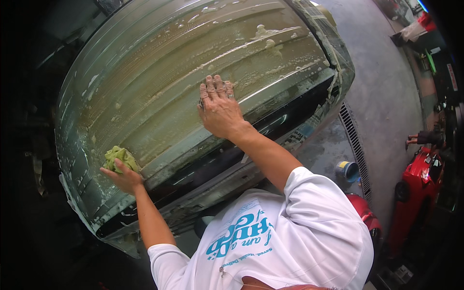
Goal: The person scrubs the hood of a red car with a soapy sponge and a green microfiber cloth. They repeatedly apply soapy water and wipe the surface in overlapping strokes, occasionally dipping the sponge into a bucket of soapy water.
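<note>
A wet, ribbed vehicle roof panel (pixel 174 83), streaked with foam and murky water, spreads before me. My left hand (pixel 125 177) is at its near left part, with the fingers against a crumpled, foamy green cloth (pixel 121 159). Palm down, my right hand (pixel 220 105) presses on the panel near its middle, its fingers close together and wet with grey residue; a ring is on one finger. A dark edge shows beside these fingers, but what lies under the palm is hidden.
Plastic sheeting (pixel 342 58) and newspaper (pixel 304 127) cover parts of the vehicle's edge. On the floor to the right are a blue bucket (pixel 347 171) and a long drain grate (pixel 355 145). Farther right, a person (pixel 427 138) stands near a red car (pixel 413 195).
</note>
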Tool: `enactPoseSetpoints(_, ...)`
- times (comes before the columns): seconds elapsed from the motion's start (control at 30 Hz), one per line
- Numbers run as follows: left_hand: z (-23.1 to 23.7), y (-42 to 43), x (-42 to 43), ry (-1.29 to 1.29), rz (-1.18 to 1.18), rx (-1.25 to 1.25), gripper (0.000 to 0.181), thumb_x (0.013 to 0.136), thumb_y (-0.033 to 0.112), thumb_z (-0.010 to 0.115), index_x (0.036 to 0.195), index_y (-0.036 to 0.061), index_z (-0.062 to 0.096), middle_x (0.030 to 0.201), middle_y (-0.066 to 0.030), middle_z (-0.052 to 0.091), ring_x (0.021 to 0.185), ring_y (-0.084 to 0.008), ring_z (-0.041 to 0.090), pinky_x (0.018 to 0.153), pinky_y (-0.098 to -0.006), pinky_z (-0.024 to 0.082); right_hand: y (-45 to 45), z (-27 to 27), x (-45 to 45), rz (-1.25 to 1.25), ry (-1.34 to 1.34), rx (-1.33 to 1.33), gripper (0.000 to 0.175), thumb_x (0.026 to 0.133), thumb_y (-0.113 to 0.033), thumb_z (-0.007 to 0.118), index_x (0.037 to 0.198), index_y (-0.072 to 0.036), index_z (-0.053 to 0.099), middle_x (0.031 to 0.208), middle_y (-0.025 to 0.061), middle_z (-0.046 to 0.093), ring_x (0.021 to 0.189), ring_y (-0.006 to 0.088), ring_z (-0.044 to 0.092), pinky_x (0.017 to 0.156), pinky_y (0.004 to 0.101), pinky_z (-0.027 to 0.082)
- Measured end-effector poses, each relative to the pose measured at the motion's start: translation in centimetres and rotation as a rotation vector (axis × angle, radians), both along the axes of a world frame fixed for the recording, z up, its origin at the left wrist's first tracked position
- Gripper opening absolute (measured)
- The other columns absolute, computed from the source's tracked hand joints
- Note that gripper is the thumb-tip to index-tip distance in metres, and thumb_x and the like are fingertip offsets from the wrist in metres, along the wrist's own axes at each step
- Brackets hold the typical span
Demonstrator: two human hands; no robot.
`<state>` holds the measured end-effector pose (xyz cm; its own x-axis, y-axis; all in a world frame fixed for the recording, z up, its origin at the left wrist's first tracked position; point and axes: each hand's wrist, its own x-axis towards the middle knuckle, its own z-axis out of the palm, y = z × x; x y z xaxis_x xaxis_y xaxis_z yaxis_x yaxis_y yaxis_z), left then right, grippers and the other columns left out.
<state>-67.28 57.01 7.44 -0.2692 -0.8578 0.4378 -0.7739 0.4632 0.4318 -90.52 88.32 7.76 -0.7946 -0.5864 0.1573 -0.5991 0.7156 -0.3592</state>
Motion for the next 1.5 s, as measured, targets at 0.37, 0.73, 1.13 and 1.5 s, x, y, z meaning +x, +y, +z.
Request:
enactPoseSetpoints(0.37,-0.9,-0.3,-0.2,-0.002,-0.036,-0.067,0.098,0.102,0.072,0.037,0.165,-0.0023,0.024,0.167,-0.0275,0.033,0.152,-0.0440,0.038,0.122,-0.0496,0.034,8.1,0.4,-16.0,-0.744,-0.170,0.037,0.074,0.112,-0.046,0.026,0.165,0.005,0.021,0.174,0.0239,0.015,0.163,0.0348,0.013,0.132,0.0504,0.012)
enactPoseSetpoints(0.73,0.3,0.7,0.4,-0.037,0.015,0.033,0.099,0.102,0.073,0.036,0.166,-0.0015,0.021,0.168,-0.0268,0.033,0.152,-0.0435,0.038,0.122,-0.0496,0.034,8.1,-0.5,-15.2,-0.668,-0.080,0.071,0.068,0.112,-0.040,0.026,0.163,0.006,0.027,0.172,0.0245,0.024,0.162,0.0356,0.019,0.131,0.0492,0.017)
enactPoseSetpoints(1.13,0.0,0.2,-0.4,-0.020,0.031,0.061,0.098,0.102,0.073,0.035,0.168,0.0028,0.018,0.169,-0.0247,0.032,0.151,-0.0430,0.039,0.120,-0.0495,0.036,12.7,-1.3,-20.1,-0.726,-0.120,0.168,0.073,0.110,-0.043,0.027,0.165,0.005,0.021,0.174,0.0245,0.018,0.162,0.0359,0.018,0.132,0.0474,0.015)
enactPoseSetpoints(1.5,0.2,0.1,0.9,-0.029,0.031,0.050,0.096,0.102,0.073,0.035,0.170,0.0085,0.015,0.170,-0.0232,0.030,0.150,-0.0431,0.042,0.115,-0.0495,0.041,15.4,-1.4,-20.9,-0.704,-0.138,0.138,0.072,0.110,-0.040,0.027,0.164,0.007,0.020,0.173,0.0265,0.017,0.162,0.0373,0.015,0.133,0.0454,0.012)
